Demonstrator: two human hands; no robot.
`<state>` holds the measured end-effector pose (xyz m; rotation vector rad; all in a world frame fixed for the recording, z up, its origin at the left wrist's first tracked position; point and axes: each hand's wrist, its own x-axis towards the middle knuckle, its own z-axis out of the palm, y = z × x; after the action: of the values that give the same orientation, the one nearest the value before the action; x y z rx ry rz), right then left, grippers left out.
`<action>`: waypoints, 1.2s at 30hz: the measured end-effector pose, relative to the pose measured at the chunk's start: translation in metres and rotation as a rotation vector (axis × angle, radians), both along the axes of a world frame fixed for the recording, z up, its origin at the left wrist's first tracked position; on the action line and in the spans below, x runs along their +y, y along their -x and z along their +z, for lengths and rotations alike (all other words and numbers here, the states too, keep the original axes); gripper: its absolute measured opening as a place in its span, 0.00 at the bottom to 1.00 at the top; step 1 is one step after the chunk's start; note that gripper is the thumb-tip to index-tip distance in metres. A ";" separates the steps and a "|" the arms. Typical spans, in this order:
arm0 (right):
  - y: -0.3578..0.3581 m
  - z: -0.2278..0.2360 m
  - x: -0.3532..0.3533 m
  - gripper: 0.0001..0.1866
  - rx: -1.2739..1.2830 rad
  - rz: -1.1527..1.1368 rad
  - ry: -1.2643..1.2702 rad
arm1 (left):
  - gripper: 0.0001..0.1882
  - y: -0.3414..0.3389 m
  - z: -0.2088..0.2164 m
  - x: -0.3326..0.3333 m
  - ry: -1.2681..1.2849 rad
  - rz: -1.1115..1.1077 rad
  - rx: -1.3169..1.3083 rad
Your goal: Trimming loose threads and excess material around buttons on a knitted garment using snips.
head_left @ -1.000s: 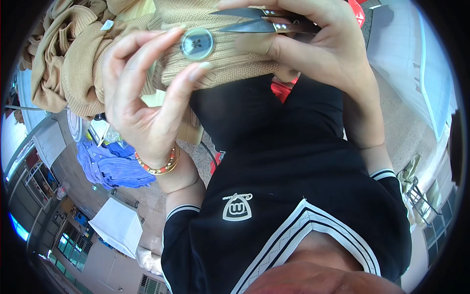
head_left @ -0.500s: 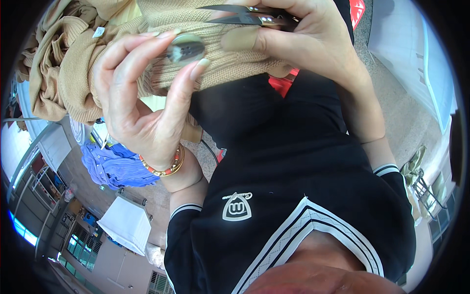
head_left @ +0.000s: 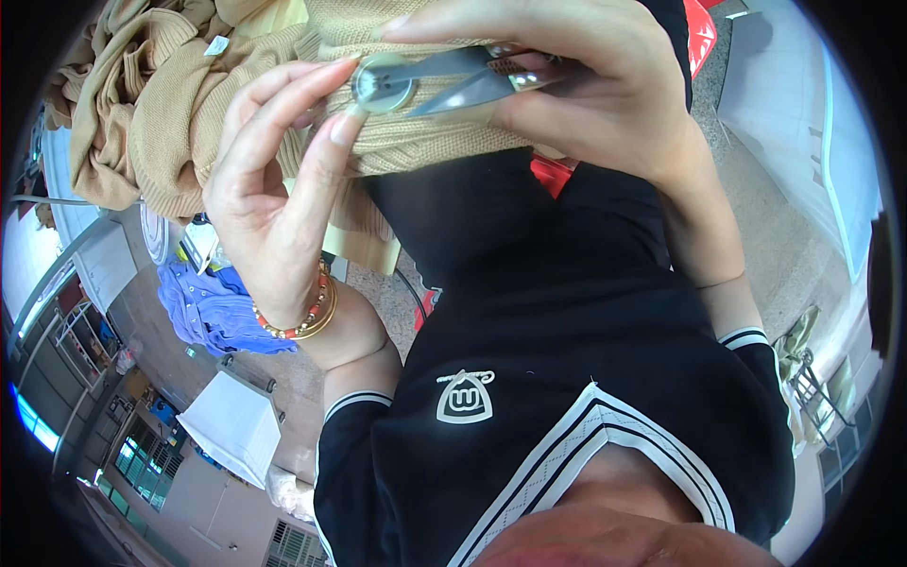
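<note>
My left hand (head_left: 269, 189) pinches a round, pale grey-green button (head_left: 367, 93) by its edge between thumb and fingertips. In my right hand (head_left: 614, 104) are thread snips (head_left: 453, 68), their two pointed blades spread apart and aimed left. The upper blade overlaps the button's face; whether it touches the button or any thread, I cannot make out. Behind both hands lies a beige ribbed knit garment (head_left: 425, 151), partly covered by them. A beaded bracelet and a gold bangle circle my left wrist.
More beige knitwear (head_left: 170, 123) is heaped at the upper left, one piece with a small white tag. Blue folded cloth (head_left: 222, 307) lies below it. A white bin-like container (head_left: 230, 425) stands at lower left, and a translucent panel (head_left: 784, 123) at the right.
The snips have swung lower and their blades have come left to the button. The blades are wider apart. My left hand has shifted slightly right with the button.
</note>
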<state>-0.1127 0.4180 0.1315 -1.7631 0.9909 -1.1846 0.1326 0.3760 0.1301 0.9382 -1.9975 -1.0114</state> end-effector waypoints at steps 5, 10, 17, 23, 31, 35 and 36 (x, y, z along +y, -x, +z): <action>-0.009 0.000 -0.010 0.23 0.061 -0.028 0.210 | 0.12 -0.003 0.009 -0.009 -0.105 -0.030 -0.017; -0.011 -0.038 -0.029 0.17 0.188 -0.108 0.636 | 0.08 0.006 0.002 -0.015 0.041 0.010 -0.015; -0.019 -0.011 -0.011 0.15 -0.045 -0.109 0.097 | 0.03 0.014 -0.003 -0.004 0.358 0.112 -0.049; -0.018 -0.009 -0.007 0.16 0.071 -0.166 0.124 | 0.02 0.022 -0.006 0.000 0.305 0.186 0.088; -0.020 -0.030 -0.007 0.18 0.242 -0.241 0.275 | 0.06 0.019 0.012 0.003 0.224 0.095 -0.100; -0.016 -0.039 -0.030 0.19 0.440 -0.395 1.002 | 0.10 0.020 0.014 0.005 0.109 0.126 -0.093; -0.017 -0.031 -0.024 0.19 0.434 -0.392 1.003 | 0.11 0.018 0.013 0.005 0.122 0.105 -0.065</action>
<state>-0.0958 0.3942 0.1005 -2.7812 1.1067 -1.7802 0.1146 0.3810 0.1433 1.0089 -2.0160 -0.8021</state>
